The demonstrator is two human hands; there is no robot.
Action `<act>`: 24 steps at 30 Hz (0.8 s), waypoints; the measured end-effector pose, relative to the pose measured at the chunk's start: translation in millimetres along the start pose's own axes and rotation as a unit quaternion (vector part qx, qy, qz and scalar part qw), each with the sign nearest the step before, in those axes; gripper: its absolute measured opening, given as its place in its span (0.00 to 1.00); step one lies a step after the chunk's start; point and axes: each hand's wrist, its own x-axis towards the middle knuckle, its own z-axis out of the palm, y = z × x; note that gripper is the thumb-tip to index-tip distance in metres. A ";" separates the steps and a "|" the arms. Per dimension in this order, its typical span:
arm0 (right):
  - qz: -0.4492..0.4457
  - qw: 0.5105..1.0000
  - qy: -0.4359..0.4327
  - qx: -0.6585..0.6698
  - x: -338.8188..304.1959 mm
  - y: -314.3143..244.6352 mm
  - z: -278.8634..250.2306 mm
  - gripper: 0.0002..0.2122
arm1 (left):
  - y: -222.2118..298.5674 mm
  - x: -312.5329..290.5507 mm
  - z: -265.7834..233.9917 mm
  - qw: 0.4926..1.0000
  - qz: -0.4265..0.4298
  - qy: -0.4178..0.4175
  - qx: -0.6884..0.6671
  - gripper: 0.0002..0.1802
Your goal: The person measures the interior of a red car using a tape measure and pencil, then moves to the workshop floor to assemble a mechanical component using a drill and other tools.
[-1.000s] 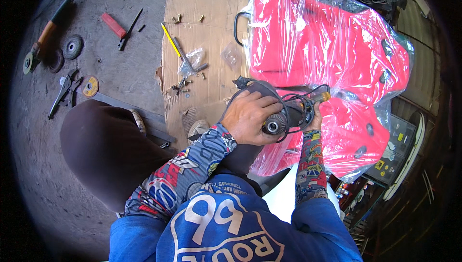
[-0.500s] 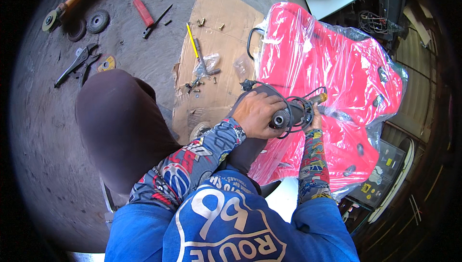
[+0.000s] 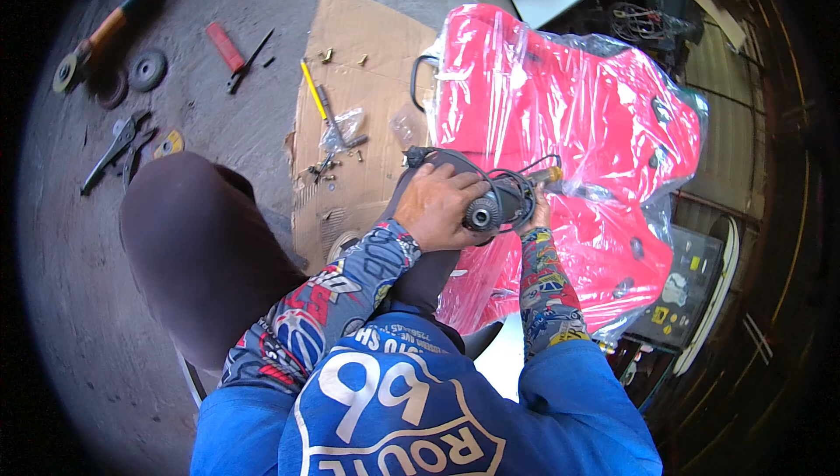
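**Inspector A:** Left hand (image 3: 437,205)?

**Inspector B:** Clenched over the rear body of a black power tool (image 3: 490,206), fingers wrapped around it. The tool sits over the near left edge of a red seat (image 3: 560,117), which is wrapped in clear plastic and lies on the floor (image 3: 79,283) to the right.

**Inspector A:** Right hand (image 3: 535,210)?

**Inspector B:** Mostly hidden behind the tool. It is pressed against the tool's right side, near the front end; I cannot tell whether it is gripping. The tool's black cord (image 3: 446,158) loops above the left hand.

**Inspector A:** Surroundings?

**Inspector B:** A cardboard sheet (image 3: 350,82) lies just left of the seat, carrying a yellow screwdriver (image 3: 312,89), a small plastic bag (image 3: 337,130) and scattered screws (image 3: 325,170). Far left on the floor: an angle grinder (image 3: 96,38), a spare disc (image 3: 147,69), a red-handled tool (image 3: 226,47) and pliers (image 3: 114,148). The person's knee (image 3: 192,240) is near left
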 end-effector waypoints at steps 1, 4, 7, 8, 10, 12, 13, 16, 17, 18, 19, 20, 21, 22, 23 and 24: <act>-0.033 0.999 -0.009 -0.001 -1.0 1.8 1.7 0.23 | -0.2 0.0 0.1 1.000 -0.002 -0.013 -0.010 0.41; -0.034 0.999 -0.006 0.003 -6.4 -0.8 5.3 0.22 | -1.8 0.5 0.5 1.000 0.006 -0.012 -0.012 0.41; -0.037 0.999 0.006 -0.011 -9.3 -5.3 7.8 0.20 | -2.8 0.7 1.8 0.999 0.005 -0.026 -0.019 0.41; -0.036 0.999 0.017 -0.015 -8.9 -6.4 8.4 0.19 | -3.0 1.0 2.4 0.999 -0.001 -0.035 -0.018 0.41; -0.032 0.999 0.032 -0.015 -6.1 -7.6 9.2 0.18 | -3.8 1.6 3.2 0.999 0.010 -0.028 -0.024 0.40; -0.027 0.998 0.057 -0.010 -0.8 -8.1 8.5 0.17 | -4.5 2.0 3.9 0.999 0.012 -0.027 -0.027 0.40; -0.025 0.999 0.042 -0.011 3.0 -8.6 8.1 0.17 | -4.9 2.3 4.0 0.999 0.011 -0.025 -0.026 0.40; -0.005 0.999 0.032 -0.013 15.7 -9.0 7.9 0.15 | -6.0 3.1 1.9 0.999 0.004 -0.028 -0.028 0.39; 0.003 1.000 0.014 -0.016 20.7 -11.6 9.0 0.15 | -6.6 4.2 0.4 0.999 0.003 -0.031 -0.027 0.39; 0.006 0.999 0.025 -0.022 26.3 -12.1 11.2 0.14 | -7.2 5.0 -1.3 0.999 0.003 -0.035 -0.023 0.39; 0.023 1.000 0.019 -0.008 31.4 -12.5 13.8 0.13 | -7.6 6.0 -2.9 0.999 0.001 -0.039 -0.021 0.39; 0.027 0.999 0.013 -0.017 36.7 -12.4 17.7 0.13 | -8.1 7.0 -4.8 0.999 -0.004 -0.046 -0.018 0.39; 0.032 0.999 0.019 -0.020 40.3 -12.3 21.1 0.13 | -8.3 7.3 -6.4 0.999 -0.012 -0.048 -0.016 0.39; 0.032 0.997 0.066 -0.031 42.6 -12.4 24.4 0.13 | -8.2 7.8 -7.9 0.999 -0.007 -0.035 -0.017 0.39; 0.035 0.996 0.075 -0.032 44.4 -11.4 28.4 0.14 | -9.2 8.3 -10.0 0.999 -0.005 -0.030 -0.017 0.38; 0.040 0.999 0.023 -0.028 45.8 -10.1 32.8 0.14 | -10.0 8.6 -12.0 0.999 -0.010 -0.035 -0.016 0.38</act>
